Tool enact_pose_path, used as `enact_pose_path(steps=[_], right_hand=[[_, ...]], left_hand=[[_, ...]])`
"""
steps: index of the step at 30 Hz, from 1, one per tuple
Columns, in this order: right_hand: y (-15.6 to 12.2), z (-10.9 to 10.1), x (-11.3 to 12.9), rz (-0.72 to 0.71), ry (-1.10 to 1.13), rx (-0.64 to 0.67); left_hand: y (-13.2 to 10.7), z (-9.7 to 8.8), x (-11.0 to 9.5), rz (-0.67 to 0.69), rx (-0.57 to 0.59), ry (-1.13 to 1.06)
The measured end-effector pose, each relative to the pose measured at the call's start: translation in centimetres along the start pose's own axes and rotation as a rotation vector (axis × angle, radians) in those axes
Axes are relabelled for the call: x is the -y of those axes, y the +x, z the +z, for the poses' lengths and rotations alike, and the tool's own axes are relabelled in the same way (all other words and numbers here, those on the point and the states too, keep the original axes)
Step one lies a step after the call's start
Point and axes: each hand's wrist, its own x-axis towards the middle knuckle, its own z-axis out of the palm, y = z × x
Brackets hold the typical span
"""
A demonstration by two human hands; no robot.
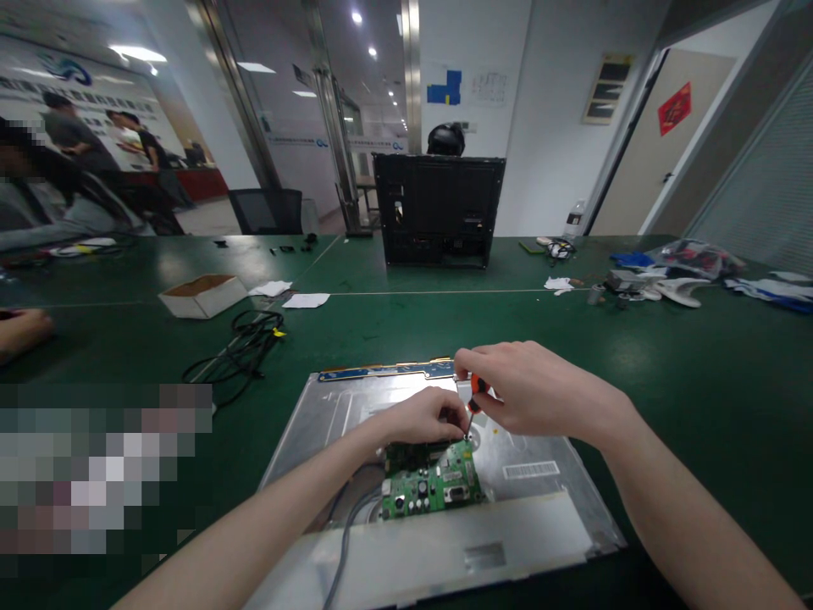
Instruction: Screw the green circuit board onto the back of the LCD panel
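A bare metal display panel lies face down on the green table in front of me. A small green circuit board sits on its back. My right hand is closed round a small screwdriver with an orange and white handle, its tip down at the board's top right corner. My left hand rests just left of the tip, fingers pinched close to the board's upper edge; what they hold, if anything, is hidden. A grey cable runs from the board toward me.
A black monitor back shell stands upright at the table's far side. A coil of black cable and an open cardboard box lie to the left. Tools and rags clutter the far right. Another person's hand rests at the left edge.
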Motion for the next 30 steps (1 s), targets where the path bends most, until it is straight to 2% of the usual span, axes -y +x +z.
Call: enact_pose_path(steps=[21,30], right_hand=[[0.27,0.02,0.07,0.1,-0.044,-0.004],[0.0,-0.09,0.11,0.006,0.013,0.002]], left_hand=[[-0.09,-0.02,-0.15,0.001,-0.005,-0.003],[0.04,0.05,0.18,-0.004,-0.002,0.019]])
